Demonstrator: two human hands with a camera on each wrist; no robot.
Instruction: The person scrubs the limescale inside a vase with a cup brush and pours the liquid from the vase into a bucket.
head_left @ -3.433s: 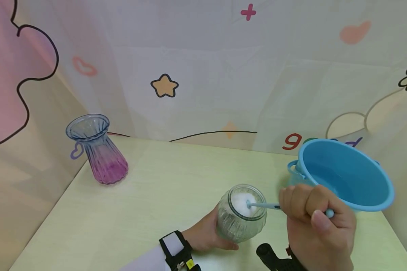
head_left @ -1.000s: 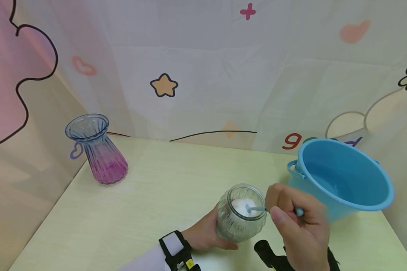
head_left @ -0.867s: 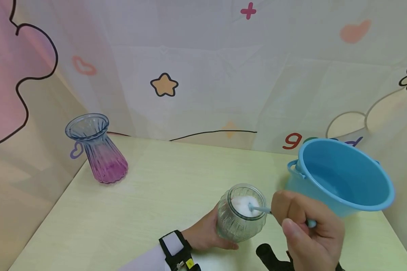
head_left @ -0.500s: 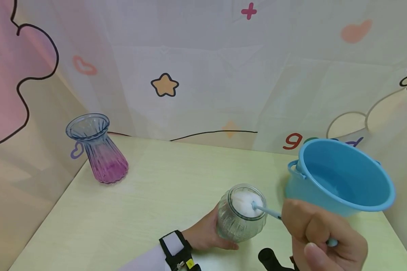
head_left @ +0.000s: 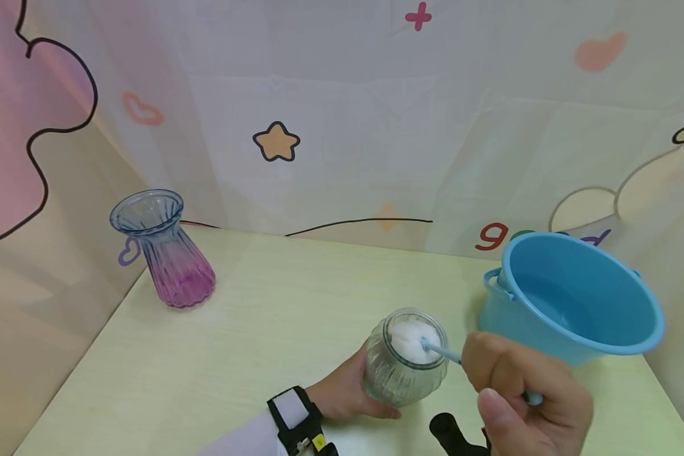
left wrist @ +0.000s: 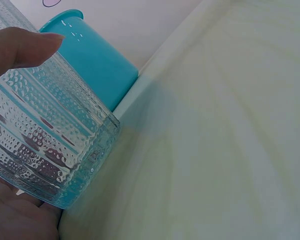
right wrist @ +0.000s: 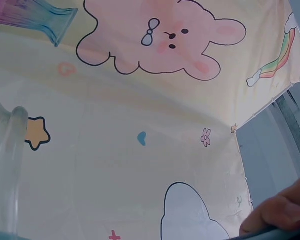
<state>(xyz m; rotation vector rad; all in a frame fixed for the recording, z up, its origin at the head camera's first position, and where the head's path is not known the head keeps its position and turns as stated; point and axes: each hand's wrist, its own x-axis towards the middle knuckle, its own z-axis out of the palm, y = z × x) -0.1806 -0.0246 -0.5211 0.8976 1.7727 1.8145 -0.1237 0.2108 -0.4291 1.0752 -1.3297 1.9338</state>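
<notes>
A clear ribbed glass jar (head_left: 396, 387) stands on the table in the head view. My left hand (head_left: 344, 392) grips it low on its left side; the left wrist view has the thumb (left wrist: 32, 47) across the jar's textured wall (left wrist: 45, 130), fingers underneath. Inside the mouth sits the white sponge-like head of a bottle brush (head_left: 408, 335), its thin light-blue handle slanting out over the rim to the right. My right hand (head_left: 527, 389) holds that handle in curled fingers, the handle's end poking out beside the thumb. The right wrist view catches only fingers (right wrist: 280, 212) and the jar's rim (right wrist: 17, 115).
Behind my right hand stands a light-blue bucket (head_left: 507, 329) with its side handle down. A blue-to-pink glass vase (head_left: 179, 259) is at the table's far left. A printed curtain (head_left: 342, 126) backs the pale table (head_left: 251, 304).
My right hand has swung left and right with the brush, and the white head has shifted inside the jar's mouth. Left hand and jar have stayed in place.
</notes>
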